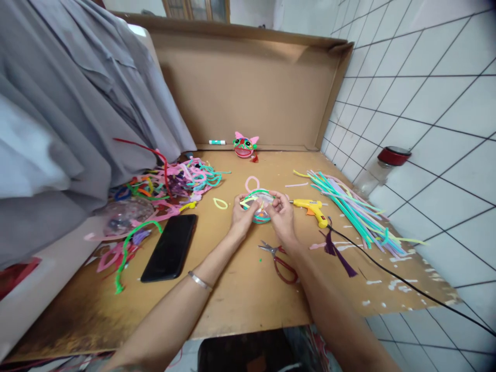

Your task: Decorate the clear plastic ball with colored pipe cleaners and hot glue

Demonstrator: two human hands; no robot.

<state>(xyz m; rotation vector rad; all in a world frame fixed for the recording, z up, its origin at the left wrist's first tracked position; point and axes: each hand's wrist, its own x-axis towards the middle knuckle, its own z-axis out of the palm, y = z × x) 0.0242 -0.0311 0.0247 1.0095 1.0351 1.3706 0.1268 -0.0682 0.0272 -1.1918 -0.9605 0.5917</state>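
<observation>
Between my two hands is a clear round plastic piece (260, 219) edged with green and teal pipe cleaner. My left hand (245, 213) grips its left side, thumb on top, beside a pale yellow pipe-cleaner loop (248, 202). On the right side my right hand (282, 213) holds the same piece, with thumb and fingers pressed on it. A pink pipe-cleaner loop (252, 183) lies just beyond it. To the left rests another yellow loop (220, 203). A yellow glue gun (313, 209) lies right of my right hand, and red-handled scissors (279, 262) lie below.
At the back stands a finished-looking pink animal face (244, 145) near a glue stick or marker (217, 142). Tangled pipe cleaners (197, 175) and a black phone (169, 248) lie left. Straight pipe cleaners (349, 212), a purple tassel (339, 250), a black cord (387, 266) and a jar (377, 170) are right.
</observation>
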